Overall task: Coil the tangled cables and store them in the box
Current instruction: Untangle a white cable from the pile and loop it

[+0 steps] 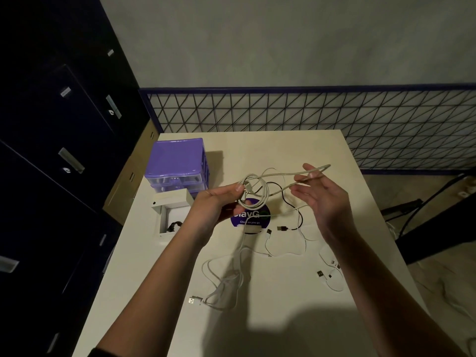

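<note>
- White table point(283, 305): it carries everything loose, so the cables not yet handled lie spread below and nearer the person than the grip, where each can be picked out in turn.
- Purple drawers point(177, 163): a small plastic unit standing to the left of the grip and beyond it, at the far left of the table. Its clear fronts are too dim to show what is inside.
- White box point(167, 217): open, just left of the left hand, likely kept there so a finished coil needs only a short drop. Something dark lies at its bottom, probably a cable already coiled, though I cannot tell for sure.
- Left hand point(219, 202): thumb and fingers pinch the coil point(253, 194) at one side, holding its few loops together above a round purple sticker point(251, 217).
- Right hand point(322, 197): fingers spread and nearly straight, with a long loop of the same white cable point(296, 173) draped over the fingertips, drawn out to the right of the coil. Judged from this, the loop is about to be laid onto the coil.
- Black cable point(291, 202): on the table under the grip, crossing white ones.
- Plugs point(320, 274): loose ends lie nearer the person, right of the grip.
</note>
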Demonstrator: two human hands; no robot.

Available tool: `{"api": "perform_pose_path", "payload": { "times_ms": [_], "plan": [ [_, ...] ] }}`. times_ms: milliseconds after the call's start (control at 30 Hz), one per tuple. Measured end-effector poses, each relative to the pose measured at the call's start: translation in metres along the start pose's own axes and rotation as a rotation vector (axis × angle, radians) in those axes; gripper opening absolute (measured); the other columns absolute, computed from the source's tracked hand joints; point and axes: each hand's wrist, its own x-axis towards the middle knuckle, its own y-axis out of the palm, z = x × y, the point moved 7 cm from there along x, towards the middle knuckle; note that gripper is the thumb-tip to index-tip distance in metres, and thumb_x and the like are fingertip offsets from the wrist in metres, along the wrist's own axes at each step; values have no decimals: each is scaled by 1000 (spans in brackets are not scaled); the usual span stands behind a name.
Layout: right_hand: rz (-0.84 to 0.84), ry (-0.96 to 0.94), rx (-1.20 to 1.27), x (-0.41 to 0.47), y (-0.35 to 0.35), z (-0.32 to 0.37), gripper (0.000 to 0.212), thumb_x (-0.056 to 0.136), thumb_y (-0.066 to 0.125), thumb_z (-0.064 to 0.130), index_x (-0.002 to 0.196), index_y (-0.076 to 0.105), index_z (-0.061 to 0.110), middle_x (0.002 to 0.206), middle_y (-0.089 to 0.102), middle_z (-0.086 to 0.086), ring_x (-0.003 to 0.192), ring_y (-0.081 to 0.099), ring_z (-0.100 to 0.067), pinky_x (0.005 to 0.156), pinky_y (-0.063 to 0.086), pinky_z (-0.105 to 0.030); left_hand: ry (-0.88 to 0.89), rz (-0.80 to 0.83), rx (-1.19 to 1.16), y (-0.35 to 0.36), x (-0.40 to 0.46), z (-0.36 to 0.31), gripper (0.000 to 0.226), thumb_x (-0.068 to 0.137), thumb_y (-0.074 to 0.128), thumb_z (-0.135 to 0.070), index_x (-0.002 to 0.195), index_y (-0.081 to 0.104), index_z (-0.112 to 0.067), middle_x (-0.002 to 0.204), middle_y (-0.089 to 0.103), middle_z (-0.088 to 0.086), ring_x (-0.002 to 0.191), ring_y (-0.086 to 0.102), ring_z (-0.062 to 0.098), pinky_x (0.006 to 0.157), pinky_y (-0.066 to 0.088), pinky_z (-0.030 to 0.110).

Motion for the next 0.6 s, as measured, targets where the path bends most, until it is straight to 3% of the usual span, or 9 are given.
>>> {"api": "perform_pose_path", "payload": {
  "times_ms": [133,300,400,600],
  "plan": [
    [101,106,-15,-4,25,-12,28,100,44,13,124,59,9,103,69,-14,85,67,-24,81,55,-33,6,-32,-54,5,2,2,15,88,65,-14,97,76,-11,95,74,8,80,70,21,84,57,28],
    [234,252,-37,-18,52,-23,28,98,46,15,122,60,13,93,70,-3,81,63,-17,72,49,-28,49,-87,-41,4,5,2,14,89,63,-15,98,75,-12,86,72,13,75,61,23,72,56,22],
    [351,372,-11,-26,68,-31,39,88,57,25,126,57,15,105,70,-10,95,64,-22,81,47,-34,86,-90,1,5,8,1,20,90,62,-14,106,73,-6,85,74,9,71,67,14,69,57,20],
    [335,331,-28,-26,72,-42,41,85,62,-6,124,58,4,111,66,-20,103,62,-37,86,53,-41,133,-104,14,6,9,0,23,91,62,-12,109,71,-3,91,74,13,75,71,13,67,54,18]
  ]
}}
